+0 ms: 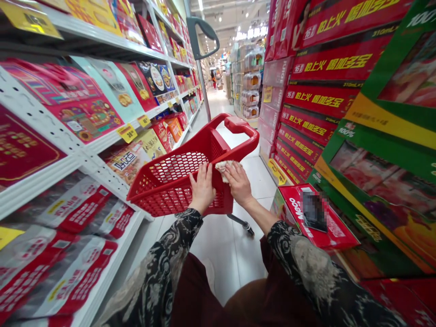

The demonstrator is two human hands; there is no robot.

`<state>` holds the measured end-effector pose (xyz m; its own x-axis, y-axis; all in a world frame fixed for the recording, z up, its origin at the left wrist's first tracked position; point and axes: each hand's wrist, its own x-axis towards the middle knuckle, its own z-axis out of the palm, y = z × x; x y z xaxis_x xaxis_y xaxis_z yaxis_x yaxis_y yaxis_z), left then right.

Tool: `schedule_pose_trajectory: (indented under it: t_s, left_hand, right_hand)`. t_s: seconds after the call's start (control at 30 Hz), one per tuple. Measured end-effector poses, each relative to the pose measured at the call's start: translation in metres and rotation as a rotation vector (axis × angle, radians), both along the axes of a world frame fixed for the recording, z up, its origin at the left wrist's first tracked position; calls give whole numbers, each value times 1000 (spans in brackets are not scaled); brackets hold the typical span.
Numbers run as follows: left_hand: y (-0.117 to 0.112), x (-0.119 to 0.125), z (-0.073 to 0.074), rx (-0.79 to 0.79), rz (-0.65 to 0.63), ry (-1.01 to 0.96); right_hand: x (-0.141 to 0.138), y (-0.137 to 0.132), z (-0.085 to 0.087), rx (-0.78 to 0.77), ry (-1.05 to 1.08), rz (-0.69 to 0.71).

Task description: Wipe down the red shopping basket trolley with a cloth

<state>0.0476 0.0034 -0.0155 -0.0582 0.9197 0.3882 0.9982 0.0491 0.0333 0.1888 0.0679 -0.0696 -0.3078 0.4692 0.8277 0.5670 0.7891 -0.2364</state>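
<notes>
A red plastic shopping basket on wheels (170, 181) is tilted in the aisle in front of me. My left hand (202, 188) grips the basket's near rim, fingers curled over the edge. My right hand (238, 181) presses a pale crumpled cloth (225, 168) against the basket's rim near the red handle (238, 129). Both arms wear dark patterned sleeves.
Shelves of boxed goods with yellow price tags (126, 133) run along the left. Stacked red cartons (313, 100) and green cartons (384, 150) stand on the right. A dark phone (314, 211) lies on a red box (335, 231). The grey trolley handle pole (204, 45) rises behind the basket.
</notes>
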Motion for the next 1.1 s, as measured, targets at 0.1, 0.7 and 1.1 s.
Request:
schedule_pose_trajectory:
  t_s: [0.1,0.7,1.1]
  left_hand:
    - [-1,-1,1,3,5,-14]
    - [0,1,-5,45,23,-40]
    - [-1,5,-6,61,46,-77]
  right_hand:
    - [-1,-11,-17,20,-54,54]
    - [18,31,68,71,74,-107]
    - [23,38,77,117,135,-161]
